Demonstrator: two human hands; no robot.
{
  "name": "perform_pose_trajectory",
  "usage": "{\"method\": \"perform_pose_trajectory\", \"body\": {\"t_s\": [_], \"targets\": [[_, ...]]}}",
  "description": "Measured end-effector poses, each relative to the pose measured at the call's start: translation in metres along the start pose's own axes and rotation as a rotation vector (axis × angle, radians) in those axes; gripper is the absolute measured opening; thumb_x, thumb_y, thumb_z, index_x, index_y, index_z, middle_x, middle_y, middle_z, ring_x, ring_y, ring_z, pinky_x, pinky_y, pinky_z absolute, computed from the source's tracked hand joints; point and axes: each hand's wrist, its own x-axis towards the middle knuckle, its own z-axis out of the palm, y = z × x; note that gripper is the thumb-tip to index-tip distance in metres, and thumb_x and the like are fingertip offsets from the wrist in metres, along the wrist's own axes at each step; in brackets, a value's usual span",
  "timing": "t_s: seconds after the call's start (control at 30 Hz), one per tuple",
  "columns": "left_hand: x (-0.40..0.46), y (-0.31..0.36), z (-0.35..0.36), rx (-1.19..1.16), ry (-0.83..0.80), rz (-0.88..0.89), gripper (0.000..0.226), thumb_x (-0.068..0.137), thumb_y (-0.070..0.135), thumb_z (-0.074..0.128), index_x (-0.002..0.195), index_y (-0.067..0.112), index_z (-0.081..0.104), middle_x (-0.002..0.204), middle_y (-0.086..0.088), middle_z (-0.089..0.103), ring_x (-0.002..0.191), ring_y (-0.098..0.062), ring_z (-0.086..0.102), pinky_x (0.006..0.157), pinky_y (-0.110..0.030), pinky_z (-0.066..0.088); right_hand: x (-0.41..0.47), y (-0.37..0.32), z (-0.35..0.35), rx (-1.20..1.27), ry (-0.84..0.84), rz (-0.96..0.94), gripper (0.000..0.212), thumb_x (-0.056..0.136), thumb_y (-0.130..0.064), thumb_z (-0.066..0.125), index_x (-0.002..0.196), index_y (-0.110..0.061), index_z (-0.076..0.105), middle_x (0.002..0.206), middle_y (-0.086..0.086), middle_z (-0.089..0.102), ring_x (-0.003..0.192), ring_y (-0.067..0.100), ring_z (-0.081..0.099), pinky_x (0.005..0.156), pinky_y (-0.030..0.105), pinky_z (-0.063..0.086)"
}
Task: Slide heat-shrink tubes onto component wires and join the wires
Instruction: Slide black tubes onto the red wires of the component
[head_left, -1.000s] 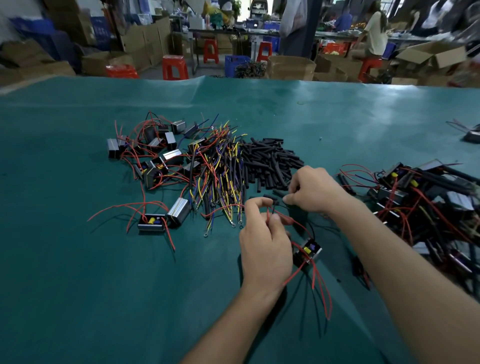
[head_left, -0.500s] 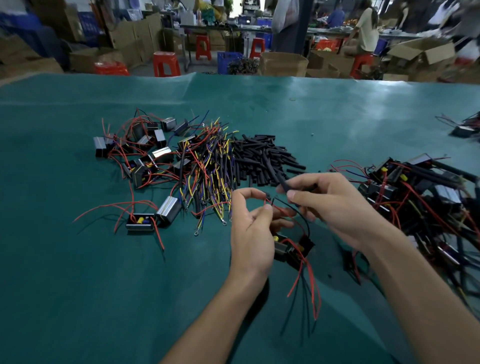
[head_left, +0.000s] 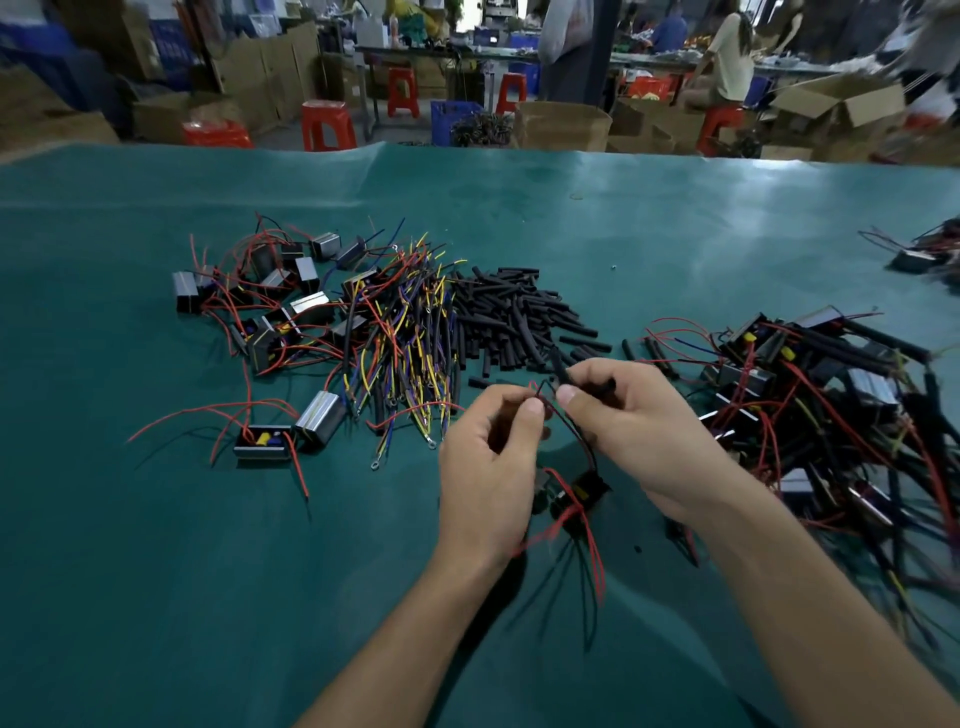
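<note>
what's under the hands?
Below the left hand and right hand, a black component hangs by red and black wires over the green mat. Its underside is hidden.

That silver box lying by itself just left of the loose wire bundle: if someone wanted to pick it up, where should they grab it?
Probably across the two long flat sides of the silver box, coming straight down from above. It lies flat on the green table, and its top is bare. Red wires trail along its left side, so a low sideways reach from there could snag them.
</note>
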Motion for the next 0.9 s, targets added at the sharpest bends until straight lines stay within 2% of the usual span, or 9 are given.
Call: {"method": "perform_pose_trajectory", "body": {"t_s": [0.1,0.17,0.3,0.37,0.43,0.53,0.67,0.73,0.9], "targets": [[-0.004,-0.001,0.002,0.110,-0.042,0.073,0.020,0.091,0.027,0.060,0.103,0.022,0.075,0.091,0.011,0.076,0.086,-0.008,0.070,0.083,-0.039,0.057,0.001,0.001,0.012,0.171,0.068,0.039,0.021,0.102,-0.006,0.059,0.084,-0.012,0.068,0.065,-0.005,0.064,0.058,0.007,0.054,0.053,0.018,0.044],[-0.005,-0.002,0.002,0.173,-0.066,0.099,0.025,0.090,0.025,0.061,0.110,0.022,0.075,0.097,0.011,0.076,0.092,-0.008,0.069,0.087,-0.037,0.056,0.001,0.002,0.017,0.226,0.097,0.068,0.017,0.100,-0.005,0.062,0.085,-0.009,0.069,0.072,0.001,0.067,0.066,0.011,0.061,0.059,0.022,0.052],[-0.003,-0.005,0.000,0.215,-0.074,0.100,0.028,0.090,0.025,0.062,0.115,0.023,0.075,0.093,0.008,0.075,0.086,-0.007,0.067,0.083,-0.040,0.056,0.000,0.003,0.014,0.327,0.108,0.079,0.008,0.093,-0.005,0.071,0.087,-0.002,0.067,0.074,0.010,0.067,0.067,0.020,0.068,0.066,0.033,0.062],[-0.002,-0.004,-0.001,0.165,-0.075,0.066,0.027,0.092,0.024,0.061,0.115,0.021,0.077,0.097,0.009,0.077,0.094,-0.016,0.072,0.088,-0.044,0.056,-0.001,0.002,0.010,0.317,0.072,0.074,0.011,0.090,-0.005,0.074,0.089,0.003,0.067,0.074,0.011,0.070,0.067,0.020,0.069,0.065,0.032,0.062],[0.000,-0.004,-0.001,0.139,-0.069,0.042,0.023,0.092,0.024,0.063,0.110,0.021,0.078,0.092,0.011,0.078,0.091,-0.021,0.073,0.087,-0.045,0.057,-0.001,-0.001,0.004,0.288,0.055,0.078,0.013,0.088,-0.007,0.077,0.087,0.003,0.068,0.074,0.012,0.073,0.066,0.020,0.071,0.064,0.029,0.060],[0.002,-0.008,0.000,0.192,-0.032,0.054,0.015,0.089,0.024,0.064,0.093,0.021,0.078,0.082,0.011,0.076,0.082,-0.018,0.071,0.082,-0.044,0.056,-0.002,-0.007,-0.007,0.285,0.116,0.060,0.008,0.080,-0.014,0.083,0.077,-0.014,0.075,0.075,0.008,0.075,0.063,0.020,0.072,0.061,0.026,0.058],[0.000,-0.007,0.003,0.183,-0.036,0.038,0.019,0.090,0.024,0.062,0.077,0.034,0.071,0.078,0.011,0.074,0.077,-0.014,0.071,0.080,-0.040,0.057,0.000,-0.008,-0.015,0.340,0.227,-0.021,0.014,0.072,-0.031,0.083,0.076,-0.019,0.079,0.071,0.003,0.070,0.061,0.016,0.064,0.060,0.023,0.055],[-0.001,-0.007,0.003,0.176,-0.048,0.036,0.020,0.091,0.024,0.062,0.078,0.036,0.072,0.076,0.010,0.073,0.075,-0.014,0.069,0.078,-0.039,0.057,0.000,-0.007,-0.014,0.341,0.237,-0.043,0.015,0.074,-0.034,0.082,0.077,-0.019,0.079,0.071,0.003,0.070,0.062,0.017,0.064,0.060,0.023,0.054],[-0.001,-0.007,0.003,0.163,-0.057,0.034,0.020,0.089,0.027,0.059,0.090,0.018,0.077,0.075,0.008,0.072,0.073,-0.011,0.065,0.078,-0.040,0.056,-0.001,-0.007,-0.012,0.312,0.168,-0.011,0.015,0.072,-0.033,0.083,0.080,-0.021,0.081,0.074,0.003,0.073,0.062,0.017,0.064,0.057,0.023,0.053]]}}
